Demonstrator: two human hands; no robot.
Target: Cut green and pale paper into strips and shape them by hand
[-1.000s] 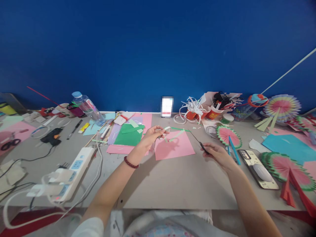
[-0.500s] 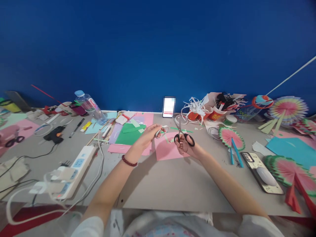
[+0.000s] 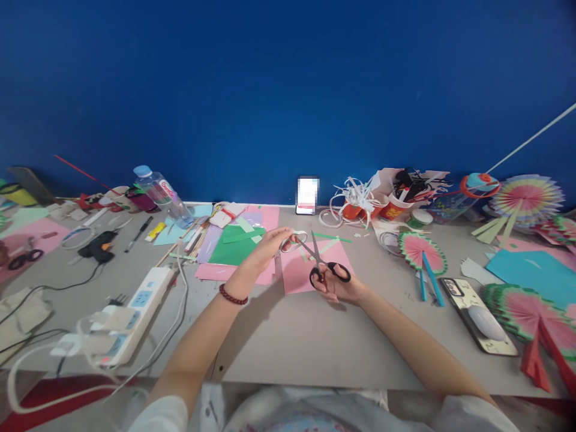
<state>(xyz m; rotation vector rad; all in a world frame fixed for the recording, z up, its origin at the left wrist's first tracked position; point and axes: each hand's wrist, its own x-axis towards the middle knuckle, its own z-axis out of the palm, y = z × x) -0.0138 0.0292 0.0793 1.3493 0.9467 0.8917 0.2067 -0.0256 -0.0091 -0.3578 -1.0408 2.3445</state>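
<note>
My left hand (image 3: 273,243) is closed on a thin white roll of tape (image 3: 302,233), pinched at its left side above the pink paper. With my right hand (image 3: 335,286) I hold black-handled scissors (image 3: 317,255), fingers through the loops. Their blades are parted and point up and left, one tip close to the roll. Beneath both hands lies a pink sheet of paper (image 3: 294,277) with pale green strips on it. Left of it are a green sheet (image 3: 225,253) and more pink paper.
A lit phone (image 3: 307,196) leans on the blue wall. On the left are a power strip (image 3: 139,309), a glue gun (image 3: 99,246) and a water bottle (image 3: 164,195). Rightward stand red cups (image 3: 396,208), paper fans (image 3: 423,251) and a phone with a mouse (image 3: 486,322) on it.
The scissors have swung left and opened, their tips coming near the tape roll. My right hand has moved slightly left and down. My left hand has barely shifted.
</note>
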